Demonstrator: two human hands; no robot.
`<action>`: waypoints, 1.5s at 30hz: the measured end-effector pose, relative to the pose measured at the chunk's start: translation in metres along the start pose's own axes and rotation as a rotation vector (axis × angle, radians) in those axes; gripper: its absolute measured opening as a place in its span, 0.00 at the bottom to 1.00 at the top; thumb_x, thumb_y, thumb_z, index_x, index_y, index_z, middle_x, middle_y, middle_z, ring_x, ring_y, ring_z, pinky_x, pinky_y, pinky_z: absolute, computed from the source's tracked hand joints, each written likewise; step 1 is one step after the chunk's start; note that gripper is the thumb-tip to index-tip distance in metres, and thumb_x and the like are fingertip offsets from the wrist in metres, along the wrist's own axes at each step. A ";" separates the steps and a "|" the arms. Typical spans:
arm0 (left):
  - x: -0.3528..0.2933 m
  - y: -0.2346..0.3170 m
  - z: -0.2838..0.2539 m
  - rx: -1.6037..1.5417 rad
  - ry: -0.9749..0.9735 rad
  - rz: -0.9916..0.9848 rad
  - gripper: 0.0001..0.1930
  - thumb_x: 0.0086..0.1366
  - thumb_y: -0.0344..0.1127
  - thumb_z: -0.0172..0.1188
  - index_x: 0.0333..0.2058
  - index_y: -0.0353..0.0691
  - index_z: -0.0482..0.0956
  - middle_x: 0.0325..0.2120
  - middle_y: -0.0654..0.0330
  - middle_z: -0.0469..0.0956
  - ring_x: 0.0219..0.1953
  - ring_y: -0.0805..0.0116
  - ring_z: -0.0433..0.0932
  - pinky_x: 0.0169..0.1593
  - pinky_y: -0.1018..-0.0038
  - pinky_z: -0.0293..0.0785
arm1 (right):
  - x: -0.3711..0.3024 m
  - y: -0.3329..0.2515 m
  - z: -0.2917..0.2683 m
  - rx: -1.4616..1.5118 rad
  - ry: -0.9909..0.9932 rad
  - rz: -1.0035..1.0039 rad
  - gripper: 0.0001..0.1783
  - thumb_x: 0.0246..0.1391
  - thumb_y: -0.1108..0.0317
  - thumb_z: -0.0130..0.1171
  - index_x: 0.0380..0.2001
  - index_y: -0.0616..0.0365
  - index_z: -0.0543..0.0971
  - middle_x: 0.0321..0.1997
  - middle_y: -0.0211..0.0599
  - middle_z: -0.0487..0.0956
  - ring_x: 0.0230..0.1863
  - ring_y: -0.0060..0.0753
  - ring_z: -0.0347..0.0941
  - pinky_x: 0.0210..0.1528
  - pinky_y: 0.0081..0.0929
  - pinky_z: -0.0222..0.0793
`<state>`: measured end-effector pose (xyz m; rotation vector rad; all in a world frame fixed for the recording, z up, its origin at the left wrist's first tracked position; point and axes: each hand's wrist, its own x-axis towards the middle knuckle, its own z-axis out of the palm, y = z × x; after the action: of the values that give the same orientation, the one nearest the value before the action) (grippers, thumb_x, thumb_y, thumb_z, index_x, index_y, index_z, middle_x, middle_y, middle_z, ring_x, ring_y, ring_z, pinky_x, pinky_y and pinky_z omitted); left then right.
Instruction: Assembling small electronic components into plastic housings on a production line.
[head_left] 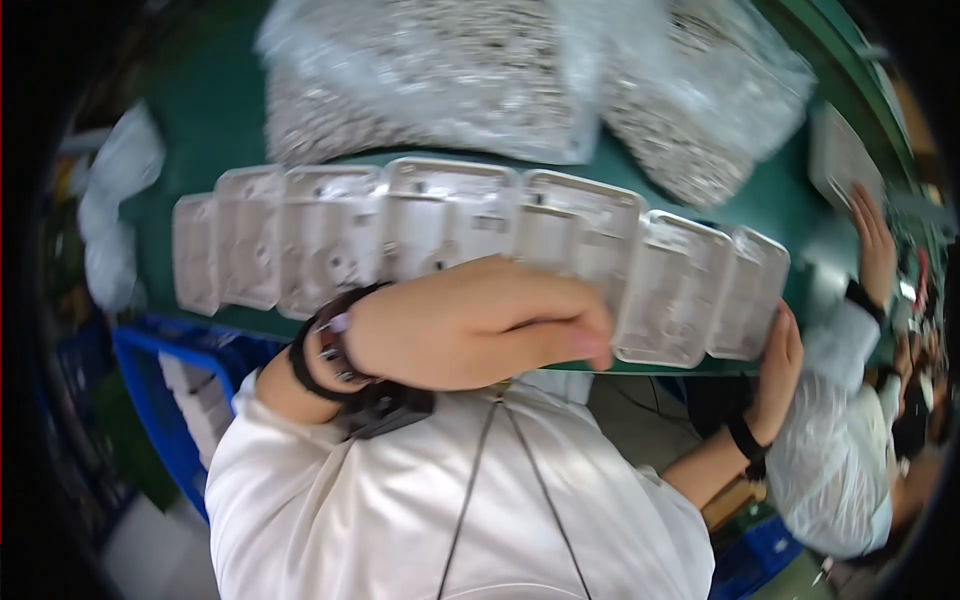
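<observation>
Across the front of the green table runs a row of several light grey plastic housings (450,205), shallow and hollow side up. My left hand (490,325) is over the middle of the row, its fingers bent and pressed together toward the right. Whatever they hold, if anything, is hidden, and the hand is slightly blurred. At the row's right end, my right hand (781,370) has its fingers stretched out along the lower right edge of the last housing (750,293), touching it or very near.
Behind the row lie two clear plastic bags (430,85) (690,110) full of small grey parts. Crumpled plastic (115,210) is at the left. A blue crate (165,400) stands below the table edge. On the right, another person's hand (873,245) touches a grey housing (843,160).
</observation>
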<state>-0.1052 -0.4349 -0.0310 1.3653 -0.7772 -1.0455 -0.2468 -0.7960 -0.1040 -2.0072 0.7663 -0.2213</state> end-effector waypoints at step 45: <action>-0.005 -0.008 0.013 0.561 0.138 0.010 0.11 0.57 0.38 0.57 0.35 0.40 0.75 0.23 0.58 0.74 0.22 0.59 0.74 0.24 0.70 0.67 | -0.002 -0.161 0.094 0.023 -0.548 -1.497 0.14 0.29 0.68 0.67 0.25 0.54 0.76 0.22 0.31 0.74 0.20 0.30 0.69 0.22 0.27 0.59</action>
<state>-0.1198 -0.4344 -0.0367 1.8818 -1.0165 -0.7377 -0.1377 -0.6689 -0.0206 -2.0683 -1.1598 -0.4689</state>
